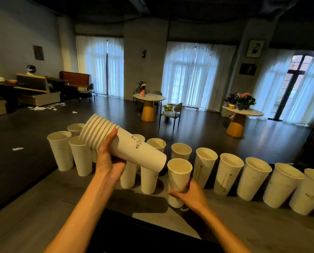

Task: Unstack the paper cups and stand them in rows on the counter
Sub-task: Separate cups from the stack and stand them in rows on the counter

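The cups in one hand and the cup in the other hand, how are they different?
The stack of cups in the left hand is many cups nested together; the single cup in the right hand is one alone. The stack lies tilted sideways in the air; the single cup stands upright, low at the counter. Both are white paper.

A dim room with a dark glossy floor (198,128). Curtained arched windows (189,73) glow blue from 11 to 2 o'clock. Two round tables (149,97) with flowers (243,99) stand at 12 and 2. Booth seating (37,88) at 10, paper scraps (43,107) beside it.
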`<state>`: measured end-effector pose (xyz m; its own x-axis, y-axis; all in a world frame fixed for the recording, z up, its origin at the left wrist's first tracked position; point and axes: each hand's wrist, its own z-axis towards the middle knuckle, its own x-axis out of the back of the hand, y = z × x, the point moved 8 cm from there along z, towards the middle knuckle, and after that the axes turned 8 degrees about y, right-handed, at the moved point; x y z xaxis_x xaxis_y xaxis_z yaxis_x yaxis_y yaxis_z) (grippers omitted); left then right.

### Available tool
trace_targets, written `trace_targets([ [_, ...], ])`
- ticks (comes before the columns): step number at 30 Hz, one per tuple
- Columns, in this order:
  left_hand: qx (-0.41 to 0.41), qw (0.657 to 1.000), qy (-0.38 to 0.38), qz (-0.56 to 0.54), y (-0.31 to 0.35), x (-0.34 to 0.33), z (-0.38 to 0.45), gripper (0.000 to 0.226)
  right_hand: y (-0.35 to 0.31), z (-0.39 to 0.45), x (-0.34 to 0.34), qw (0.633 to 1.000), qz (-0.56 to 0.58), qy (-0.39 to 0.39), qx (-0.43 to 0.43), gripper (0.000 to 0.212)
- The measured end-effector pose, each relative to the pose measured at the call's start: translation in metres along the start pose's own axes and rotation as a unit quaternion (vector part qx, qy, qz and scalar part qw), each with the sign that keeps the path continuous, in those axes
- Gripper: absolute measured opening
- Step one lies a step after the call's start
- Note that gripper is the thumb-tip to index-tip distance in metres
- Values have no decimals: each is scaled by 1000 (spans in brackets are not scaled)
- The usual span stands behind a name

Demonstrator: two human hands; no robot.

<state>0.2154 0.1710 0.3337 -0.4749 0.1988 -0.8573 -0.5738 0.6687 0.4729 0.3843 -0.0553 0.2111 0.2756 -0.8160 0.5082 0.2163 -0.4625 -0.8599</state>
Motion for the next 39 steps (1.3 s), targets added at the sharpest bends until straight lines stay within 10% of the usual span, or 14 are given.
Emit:
trace_targets([
  [11,2,998,-45,49,-21,-4,3,117,0,15,-16,998,-27,-61,4,83],
  [17,77,987,-100,98,-74,-21,-22,117,2,-5,65,998,-12,21,56,6],
  [25,181,962,-134,155,-178,-38,-70,119,-20,-52,98,970,103,-219,12,78],
  [27,185,955,-145,184,-190,-42,-76,116,-14,-55,107,977,57,-205,18,93],
  [34,101,949,-165,250,-193,-58,-82,97,-20,-59,128,986,17,-125,110,53],
  [39,10,959,-151,239,-159,-72,-70,86,5,-43,128,989,-69,-6,131,83],
])
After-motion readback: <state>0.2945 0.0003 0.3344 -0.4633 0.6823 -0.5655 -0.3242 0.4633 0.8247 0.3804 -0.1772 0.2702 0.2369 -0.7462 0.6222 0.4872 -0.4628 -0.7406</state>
